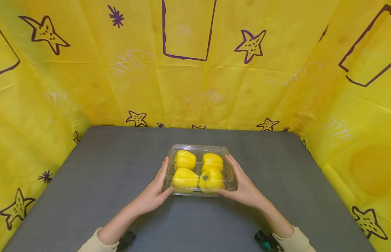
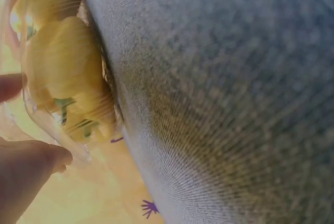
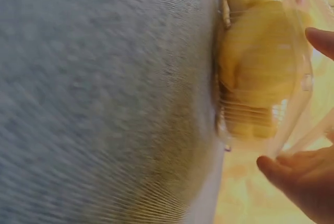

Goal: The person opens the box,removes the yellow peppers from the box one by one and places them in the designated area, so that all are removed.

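Note:
A clear plastic clamshell container (image 1: 198, 148) sits on the grey table, holding several yellow bell peppers (image 1: 185, 178) that show through its lid. My left hand (image 1: 156, 190) grips the container's left side, with the thumb at the front corner and the fingers along the side. On the opposite side my right hand (image 1: 244, 189) holds it the same way. In the left wrist view, green stems show through the plastic beside the left thumb (image 2: 36, 166). The right wrist view has the right thumb (image 3: 282, 172) at the container's near corner.
The grey table (image 1: 97, 182) extends around the container on all sides. Yellow fabric (image 1: 189, 91) printed with starfish and fish outlines hangs behind the table and along both sides. Dark wrist devices (image 1: 126, 240) show under the light sleeves (image 1: 99, 241).

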Demonstrator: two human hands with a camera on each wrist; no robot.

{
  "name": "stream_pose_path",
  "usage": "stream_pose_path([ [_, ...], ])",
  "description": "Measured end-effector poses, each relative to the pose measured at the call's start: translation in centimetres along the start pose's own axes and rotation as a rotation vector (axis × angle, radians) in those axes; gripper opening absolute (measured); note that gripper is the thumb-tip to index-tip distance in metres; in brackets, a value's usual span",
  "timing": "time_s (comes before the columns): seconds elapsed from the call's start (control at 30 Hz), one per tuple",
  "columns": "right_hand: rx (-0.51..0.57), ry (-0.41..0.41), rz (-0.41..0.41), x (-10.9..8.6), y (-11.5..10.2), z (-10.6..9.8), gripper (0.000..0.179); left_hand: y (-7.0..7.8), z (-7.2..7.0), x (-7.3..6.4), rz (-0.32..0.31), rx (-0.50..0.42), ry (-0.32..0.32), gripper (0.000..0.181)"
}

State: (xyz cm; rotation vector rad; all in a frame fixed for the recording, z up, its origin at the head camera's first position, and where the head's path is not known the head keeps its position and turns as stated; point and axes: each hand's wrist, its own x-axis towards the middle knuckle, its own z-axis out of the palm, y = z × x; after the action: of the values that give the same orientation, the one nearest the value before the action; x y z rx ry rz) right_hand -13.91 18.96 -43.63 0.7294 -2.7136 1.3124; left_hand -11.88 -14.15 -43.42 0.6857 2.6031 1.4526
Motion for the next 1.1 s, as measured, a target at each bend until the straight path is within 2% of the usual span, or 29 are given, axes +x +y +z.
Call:
stream_pose_path([
  [0.13,-0.037,0.014,0.010,0.4,-0.3,-0.7,0.107,0.2,-0.5,0.3,-0.028,-0.037,0.018,0.112],
  [0.27,0.015,0.006,0.020,1.1,-0.6,-1.5,0.095,0.1,-1.0,0.8,-0.077,-0.098,0.034,0.122],
  [0.37,0.061,0.012,0.033,1.9,-0.7,-2.2,0.086,-0.1,-1.4,1.2,-0.116,-0.139,0.006,0.126],
  [0.5,0.178,0.021,0.047,3.2,-0.4,-2.9,0.073,-0.7,-1.8,2.0,-0.122,-0.166,-0.057,0.131],
  [0.67,0.355,0.048,0.066,5.3,-0.1,-3.4,0.055,-1.5,-2.4,3.2,-0.127,-0.138,-0.114,0.134],
  [0.83,0.466,0.107,0.213,7.0,-0.3,-3.4,0.056,-2.2,-2.6,4.2,-0.123,-0.089,-0.212,0.136],
  [0.9,0.497,0.122,0.235,7.6,-0.1,-3.4,0.057,-2.4,-2.6,4.5,-0.113,-0.051,-0.235,0.138],
  [1.1,0.481,0.120,0.139,9.1,1.0,-3.2,0.054,-2.8,-2.5,5.0,-0.064,0.054,-0.262,0.141],
])
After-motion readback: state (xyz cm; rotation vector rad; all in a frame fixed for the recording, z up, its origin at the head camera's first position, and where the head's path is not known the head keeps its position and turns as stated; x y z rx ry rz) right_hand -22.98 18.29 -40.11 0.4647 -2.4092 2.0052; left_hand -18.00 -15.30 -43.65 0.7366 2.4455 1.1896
